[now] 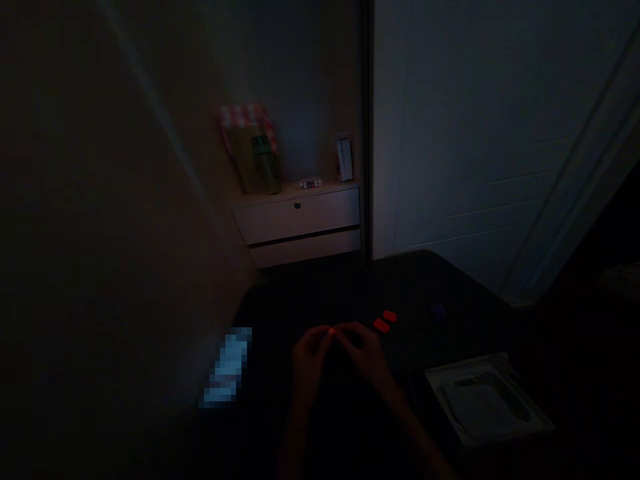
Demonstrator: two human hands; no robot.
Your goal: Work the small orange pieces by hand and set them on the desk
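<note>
The room is very dark. My left hand (309, 357) and my right hand (364, 350) meet over a dark table (350, 293), fingertips pinched together on a tiny red piece (332, 331). Which hand carries it I cannot say. Two small red pieces (385, 321) lie on the table just right of my right hand. A small dark bluish thing (438, 311) sits farther right.
A pale tray (487, 400) lies at the table's right front. A light bluish patch (227, 370) shows at the left edge. Behind stands a low white drawer unit (300, 223) with a bag (253, 150) and small items on top; a white door (500, 133) is at right.
</note>
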